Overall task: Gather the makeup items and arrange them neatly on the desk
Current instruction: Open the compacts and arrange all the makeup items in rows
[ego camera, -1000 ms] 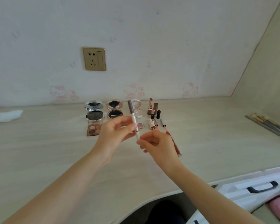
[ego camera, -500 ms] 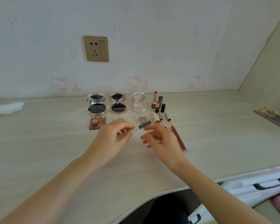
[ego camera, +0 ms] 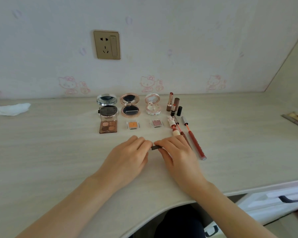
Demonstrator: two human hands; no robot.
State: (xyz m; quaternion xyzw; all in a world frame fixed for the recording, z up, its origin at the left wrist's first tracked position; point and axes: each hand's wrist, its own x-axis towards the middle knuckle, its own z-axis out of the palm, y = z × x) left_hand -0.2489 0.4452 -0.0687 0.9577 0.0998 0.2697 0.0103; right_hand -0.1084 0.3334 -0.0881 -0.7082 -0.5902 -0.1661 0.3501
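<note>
A slim makeup pencil (ego camera: 155,147) with a grey end lies flat on the pale desk (ego camera: 50,152), mostly hidden between my hands. My left hand (ego camera: 127,157) covers its left part with curled fingers, and my right hand (ego camera: 177,153) holds its right end. Behind them stand three open round compacts (ego camera: 129,105), an eyeshadow quad (ego camera: 108,126), two small square pans (ego camera: 133,125), upright lipsticks (ego camera: 173,103) and long lip pencils (ego camera: 195,143) laid in a row.
A crumpled white tissue (ego camera: 12,109) lies at the far left. Several brushes (ego camera: 296,120) rest at the right edge. A wall socket (ego camera: 107,44) sits above the desk. A white drawer with a dark handle (ego camera: 289,198) stands open at lower right.
Both hands have lowered the pencil from upright in the air down to the desk surface, turning it to lie sideways in front of the arranged items.
</note>
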